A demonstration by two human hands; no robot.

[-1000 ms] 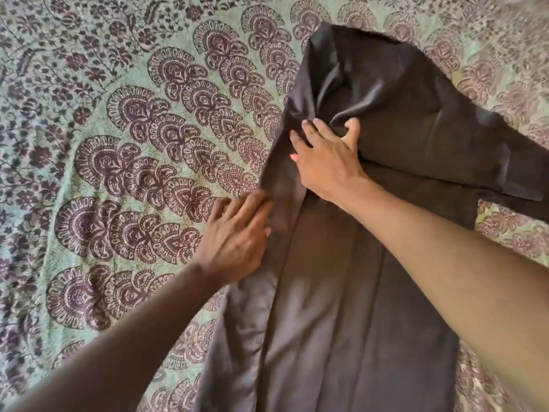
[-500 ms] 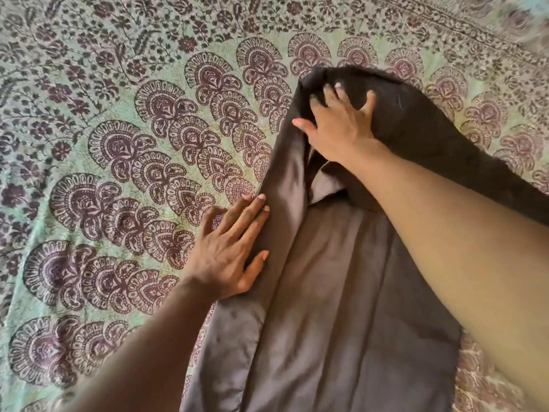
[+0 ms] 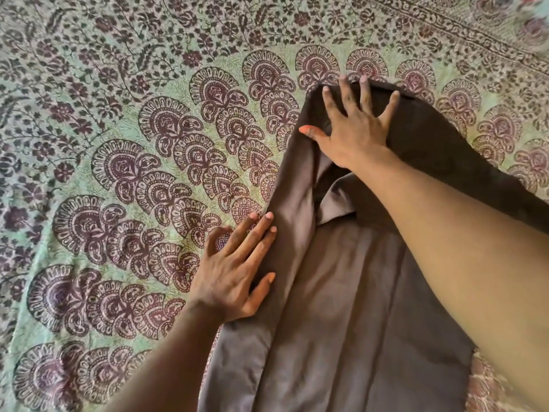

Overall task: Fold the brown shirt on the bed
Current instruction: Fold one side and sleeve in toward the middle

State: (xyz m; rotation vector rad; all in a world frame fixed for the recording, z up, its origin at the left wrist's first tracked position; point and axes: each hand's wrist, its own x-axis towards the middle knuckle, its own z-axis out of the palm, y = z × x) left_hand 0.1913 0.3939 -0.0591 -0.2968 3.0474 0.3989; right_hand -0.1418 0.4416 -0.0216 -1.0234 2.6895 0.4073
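Observation:
The brown shirt lies lengthwise on the bed, its left side folded inward as a long strip, its collar showing near the middle. My right hand rests flat with fingers spread on the shirt's far end, near the folded top edge. My left hand lies flat with fingers together on the folded left edge, partly on the bedspread. A sleeve or side part trails off to the right under my right forearm.
The bed is covered by a green bedspread printed with maroon fan and flower patterns, spreading left and beyond the shirt. A patterned border runs across the far right corner.
My right hand has slid further up the shirt to its far end and spread its fingers flat. My left hand has stayed pressed on the left fold.

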